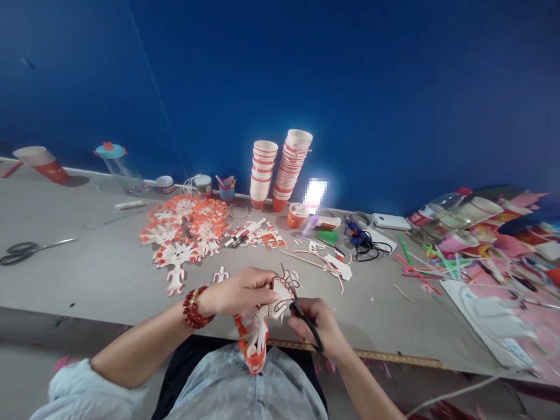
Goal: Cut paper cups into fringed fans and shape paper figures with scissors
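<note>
Left hand (245,294) pinching white-and-red paper cutout (282,288) above near side of table (371,321). Right hand (321,324) gripping black-handled scissors (299,310), blades lying at cutout's edge. Paper scraps (268,238) lying beyond, cutout pile (186,224) sitting farther left, cup stacks (291,169) standing behind.

In our left hand (245,293) we hold a paper cup (255,360), white and orange-red, its wall cut into splayed shapes with dark red outlines. Its rounded base hangs lowest, nearest us. Our scissors (308,328), black-handled with slim metal blades, sit in our right hand (321,328), slanting up and leftward, the blades at the outlined paper.
</note>
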`<move>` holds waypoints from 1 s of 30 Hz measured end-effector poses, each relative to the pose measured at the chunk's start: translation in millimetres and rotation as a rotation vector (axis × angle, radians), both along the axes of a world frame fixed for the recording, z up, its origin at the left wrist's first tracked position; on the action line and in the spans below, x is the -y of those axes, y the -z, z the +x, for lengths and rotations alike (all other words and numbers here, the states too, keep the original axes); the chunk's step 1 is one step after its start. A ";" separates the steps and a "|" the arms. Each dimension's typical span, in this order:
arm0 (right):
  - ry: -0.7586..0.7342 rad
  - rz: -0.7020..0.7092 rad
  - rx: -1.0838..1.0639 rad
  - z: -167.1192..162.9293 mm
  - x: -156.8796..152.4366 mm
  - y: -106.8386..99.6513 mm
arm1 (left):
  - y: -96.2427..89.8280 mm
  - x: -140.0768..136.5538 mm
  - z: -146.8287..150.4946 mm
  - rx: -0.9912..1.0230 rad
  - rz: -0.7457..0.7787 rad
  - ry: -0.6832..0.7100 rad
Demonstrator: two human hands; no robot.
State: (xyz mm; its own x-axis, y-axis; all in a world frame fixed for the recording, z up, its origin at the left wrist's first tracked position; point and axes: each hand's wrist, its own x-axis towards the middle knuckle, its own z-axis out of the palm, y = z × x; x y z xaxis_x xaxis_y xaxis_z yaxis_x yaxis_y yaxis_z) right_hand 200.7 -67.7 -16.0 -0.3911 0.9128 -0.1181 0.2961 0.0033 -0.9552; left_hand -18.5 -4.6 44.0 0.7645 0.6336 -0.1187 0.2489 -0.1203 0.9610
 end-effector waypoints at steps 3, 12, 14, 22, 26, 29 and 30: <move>-0.014 0.003 -0.071 -2.3 -0.3 1.3 | 1.2 2.2 1.9 0.039 -0.024 0.000; -0.010 -0.009 -0.102 -5.3 -2.1 2.0 | 8.5 11.2 4.5 0.094 0.039 -0.067; -0.022 -0.001 -0.084 -4.6 -2.9 -0.4 | 8.6 11.3 4.0 0.087 0.053 -0.064; -0.007 0.040 -0.085 -4.8 -2.5 -0.7 | 3.6 11.9 5.4 0.079 0.019 -0.071; 0.016 0.057 -0.105 -5.5 -2.3 5.9 | 4.0 14.6 8.0 0.089 -0.026 -0.093; 0.032 0.070 -0.115 -6.6 -2.7 8.6 | 5.9 16.4 9.3 0.125 -0.070 -0.104; 0.034 0.073 -0.121 -7.2 -2.8 8.8 | 6.6 17.2 9.7 0.145 -0.094 -0.106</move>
State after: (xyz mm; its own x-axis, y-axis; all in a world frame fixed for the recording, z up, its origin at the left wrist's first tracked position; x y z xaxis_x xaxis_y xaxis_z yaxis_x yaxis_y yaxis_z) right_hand 193.5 -64.9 -24.8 -0.3667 0.9303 -0.0053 0.1803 0.0655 -0.9814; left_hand -8.8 -21.8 37.4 0.7078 0.7025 -0.0741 0.1132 -0.0093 0.9935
